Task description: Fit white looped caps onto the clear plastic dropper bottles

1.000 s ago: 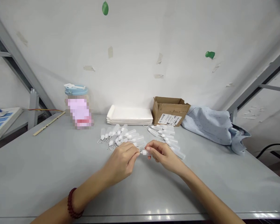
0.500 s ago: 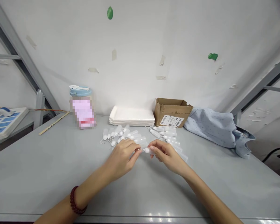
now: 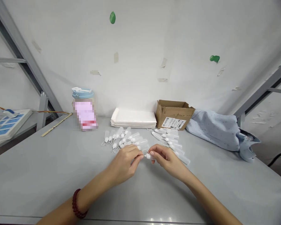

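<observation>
Just above the table's middle, my right hand grips a small translucent dropper bottle, its white pointed end turned left. My left hand has thumb and fingers pinched together at that tip; a thin white strand shows there, but the fingers hide what they hold. A loose pile of similar bottles, some with white cord loops, lies behind my left hand. More bottles lie in a slanting row behind and right of my right hand.
A stack of white envelopes and an open cardboard box stand against the wall. At right lies bunched light-blue cloth. Toward the left are a blue-lidded container, partly blurred, a thin strip and a device with blue keys.
Both hands stay at the bottle's tip, with only slight finger movement. The whole view has shifted a little, so everything sits somewhat lower and to the right.
</observation>
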The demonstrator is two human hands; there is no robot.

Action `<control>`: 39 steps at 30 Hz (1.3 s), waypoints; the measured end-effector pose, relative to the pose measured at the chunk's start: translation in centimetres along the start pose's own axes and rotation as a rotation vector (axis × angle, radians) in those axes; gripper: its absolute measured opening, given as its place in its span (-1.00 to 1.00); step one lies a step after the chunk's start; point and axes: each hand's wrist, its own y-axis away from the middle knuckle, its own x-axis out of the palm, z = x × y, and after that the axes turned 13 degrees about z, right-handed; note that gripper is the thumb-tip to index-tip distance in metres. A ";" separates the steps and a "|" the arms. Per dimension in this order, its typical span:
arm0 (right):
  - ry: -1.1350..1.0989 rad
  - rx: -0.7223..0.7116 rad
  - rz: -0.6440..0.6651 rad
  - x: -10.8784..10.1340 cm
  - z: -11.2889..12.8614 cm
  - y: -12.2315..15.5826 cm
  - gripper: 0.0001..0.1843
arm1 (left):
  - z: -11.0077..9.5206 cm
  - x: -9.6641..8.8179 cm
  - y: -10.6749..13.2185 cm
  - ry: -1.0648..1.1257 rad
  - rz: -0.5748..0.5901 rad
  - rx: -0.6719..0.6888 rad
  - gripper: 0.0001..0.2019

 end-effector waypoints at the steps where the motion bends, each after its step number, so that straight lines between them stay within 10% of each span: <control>1: -0.004 -0.002 0.000 0.0 0.0 0.0 -0.74 | 0.0 0.0 0.0 0.002 0.002 -0.001 -0.80; 39: -0.006 0.006 -0.015 -0.1 0.3 -0.1 -0.72 | 0.2 -0.7 -0.3 0.021 0.034 -0.085 -0.81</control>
